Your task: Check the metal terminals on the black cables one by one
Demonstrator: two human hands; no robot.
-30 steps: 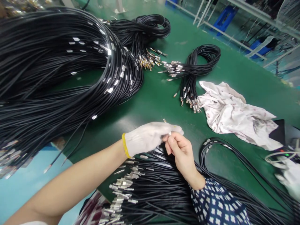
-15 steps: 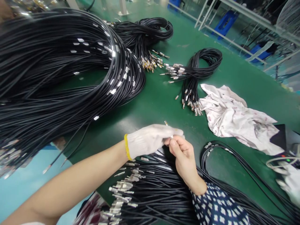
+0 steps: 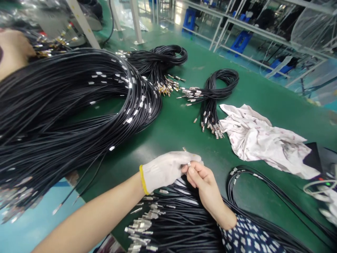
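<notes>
My left hand, in a white knit glove with a yellow cuff, has its fingers pressed together at a small metal cable connector. The bare fingertips of my right hand pinch at the same connector, touching the glove. Another metal tip sticks out just beyond the gloved fingers. Under both hands lies a wide bundle of black cables, its silver connectors fanned out on the left. My fingers partly hide the held piece.
A large coil of black cables fills the left. Two tied bundles lie farther back on the green table. A crumpled white cloth is at right. Another person's hand shows at upper left.
The view has tilted up, so the table objects and my hands appear mostly lower. My hands stay together at the connector. Another person's hand shows more clearly at upper left.
</notes>
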